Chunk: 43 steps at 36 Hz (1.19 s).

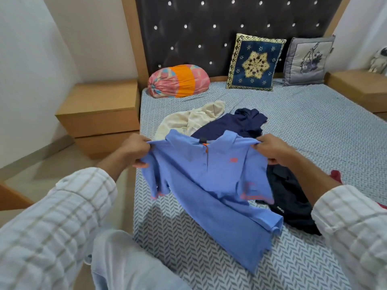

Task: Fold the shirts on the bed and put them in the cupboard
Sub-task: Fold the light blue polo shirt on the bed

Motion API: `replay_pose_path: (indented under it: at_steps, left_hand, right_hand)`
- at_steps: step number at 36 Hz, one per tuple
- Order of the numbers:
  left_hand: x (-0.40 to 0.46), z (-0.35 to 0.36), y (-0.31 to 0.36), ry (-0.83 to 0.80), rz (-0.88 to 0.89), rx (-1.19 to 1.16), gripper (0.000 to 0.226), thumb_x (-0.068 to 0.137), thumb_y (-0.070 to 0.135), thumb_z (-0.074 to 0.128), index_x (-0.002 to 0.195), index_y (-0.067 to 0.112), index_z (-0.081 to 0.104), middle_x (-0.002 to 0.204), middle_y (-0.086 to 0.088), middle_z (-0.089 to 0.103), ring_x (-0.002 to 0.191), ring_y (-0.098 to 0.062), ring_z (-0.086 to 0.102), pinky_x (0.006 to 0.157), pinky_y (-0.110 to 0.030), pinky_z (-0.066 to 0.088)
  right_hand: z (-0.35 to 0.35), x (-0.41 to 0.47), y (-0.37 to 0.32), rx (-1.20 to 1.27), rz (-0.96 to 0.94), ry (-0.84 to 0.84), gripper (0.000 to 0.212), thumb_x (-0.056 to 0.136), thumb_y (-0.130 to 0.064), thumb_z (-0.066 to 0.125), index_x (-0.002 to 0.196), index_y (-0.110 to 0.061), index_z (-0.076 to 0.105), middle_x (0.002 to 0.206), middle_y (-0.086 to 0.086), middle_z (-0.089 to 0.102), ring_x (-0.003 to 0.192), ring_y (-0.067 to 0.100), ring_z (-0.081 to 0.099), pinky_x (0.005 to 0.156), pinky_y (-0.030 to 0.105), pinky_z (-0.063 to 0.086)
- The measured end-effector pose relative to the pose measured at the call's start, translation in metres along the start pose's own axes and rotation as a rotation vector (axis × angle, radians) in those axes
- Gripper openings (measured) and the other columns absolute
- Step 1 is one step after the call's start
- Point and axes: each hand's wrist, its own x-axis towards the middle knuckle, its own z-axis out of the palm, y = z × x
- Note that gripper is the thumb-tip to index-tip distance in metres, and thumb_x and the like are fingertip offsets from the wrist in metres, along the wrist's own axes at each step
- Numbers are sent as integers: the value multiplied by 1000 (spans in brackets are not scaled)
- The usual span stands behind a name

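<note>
Polo [209,174] hangs spread between both hands above the bed [314,126], hem trailing on the sheet toward 5 o'clock. The left hand [134,152] pinches one shoulder seam, the right hand [270,149] the other, fingers curled into the cloth; likely held so to pull it flat, front up, for folding. Cream shirt [188,120] lies at 11 o'clock, navy shirt [236,122] at 12, black shirt [291,197] at 3. No cupboard is in view.

Polo shirt [209,174] before two shirts [230,124], perhaps overlapping, on bed [314,126]
</note>
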Motion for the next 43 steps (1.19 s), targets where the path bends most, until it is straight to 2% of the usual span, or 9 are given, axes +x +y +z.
replay_pose_path:
  at_steps: [6, 13, 18, 23, 25, 28, 33, 40, 43]
  left_hand:
    - [37, 0, 34, 32, -47, -584, 29, 100, -6, 40, 116, -2, 63, 108, -18, 65, 79, -31, 64, 51, -37, 61]
    - [46, -32, 129, 109, 149, -897, 53, 99, -13, 25, 79, 8, 70, 47, -1, 60, 31, -6, 44, 47, -20, 54]
    - [47, -65, 186, 143, 408, -959, 43, 103, -4, 29, 86, 14, 65, 58, 8, 69, 51, -2, 59, 69, -26, 55]
    - [55, -111, 202, 317, 594, -729, 32, 82, 8, 51, 101, 6, 77, 97, -21, 74, 70, -21, 64, 81, -51, 61]
    - [52, -121, 187, 387, 698, -537, 35, 77, 13, 54, 102, 8, 78, 84, -27, 69, 74, -33, 63, 77, -58, 58]
    - [8, -104, 175, 464, 741, -513, 42, 75, -3, 45, 90, 15, 80, 68, -3, 71, 73, -24, 66, 71, -39, 57]
    - [-29, -54, 96, 534, 622, -188, 29, 77, -7, 50, 86, 8, 73, 61, -7, 64, 51, 10, 49, 51, -11, 39]
    - [-49, 43, -77, 162, 358, 173, 36, 72, 16, 58, 101, 13, 79, 95, -5, 78, 89, -16, 70, 70, -21, 42]
    - [-69, 81, -126, -11, 240, 247, 42, 69, 21, 50, 97, 17, 80, 90, -1, 77, 79, -9, 66, 60, -20, 40]
  right_hand:
    - [-20, 22, -38, 876, -72, -159, 27, 102, -7, 55, 126, -8, 68, 120, 12, 73, 99, 26, 75, 69, 39, 64]
    - [-70, 49, -114, 1098, -168, 105, 24, 104, -6, 51, 122, -4, 68, 108, 11, 71, 91, 19, 70, 69, 27, 63]
    - [-118, 45, -158, 1128, -295, 244, 24, 105, -3, 47, 99, -9, 70, 88, 4, 71, 80, 14, 68, 68, 25, 61]
    - [-145, 29, -171, 1124, -465, 325, 36, 102, 5, 40, 89, -15, 67, 88, 2, 68, 88, 14, 66, 89, 31, 58]
    - [-147, 27, -165, 1119, -520, 328, 37, 98, 9, 41, 89, -14, 68, 87, 2, 68, 87, 13, 66, 89, 31, 57]
    - [-135, 21, -145, 1094, -555, 314, 44, 94, 12, 44, 87, -19, 74, 88, 2, 72, 89, 15, 68, 88, 31, 57]
    - [-83, 4, -68, 968, -523, 248, 37, 86, -2, 54, 84, -29, 79, 98, 4, 70, 99, 19, 64, 91, 33, 54]
    - [37, -37, 84, 547, -450, 84, 59, 86, 18, 50, 82, -31, 82, 96, -10, 79, 95, 9, 72, 88, 28, 55]
    - [80, -52, 145, 370, -326, 5, 38, 96, -1, 54, 102, -27, 81, 109, -6, 77, 107, 16, 71, 98, 47, 55]
